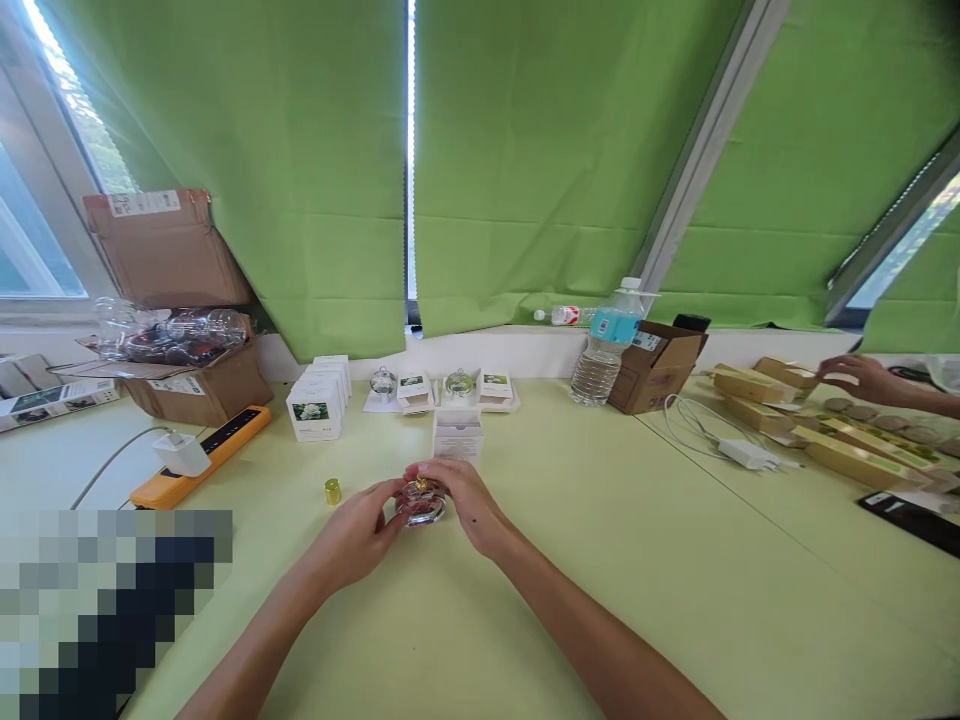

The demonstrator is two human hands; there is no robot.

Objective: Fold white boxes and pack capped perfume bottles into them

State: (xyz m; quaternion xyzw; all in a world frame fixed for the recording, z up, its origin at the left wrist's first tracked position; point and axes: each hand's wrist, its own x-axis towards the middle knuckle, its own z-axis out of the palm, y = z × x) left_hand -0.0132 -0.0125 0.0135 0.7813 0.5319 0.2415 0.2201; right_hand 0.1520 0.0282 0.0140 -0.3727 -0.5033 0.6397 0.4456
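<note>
From the head-worn camera, a pale green table fills the lower half of the frame. Just below the centre, a clear glass bottle (422, 508) with a golden neck sits between two bare hands. The left hand (363, 532) pinches the bottle's left side between thumb and fingers; the right hand (463, 502) curls over its top and right side, though whether those fingers grip the neck cannot be told. A small gold cap (332, 491) stands left of the hands, and a white box (457, 437) is just behind them. Left of centre is a row of white cartons (318, 405); further left lies an orange power strip (202, 459). A large water bottle (606, 345) stands right of centre. At the right edge, another person's hand (862, 380) reaches over long yellowish boxes (859, 458).
</note>
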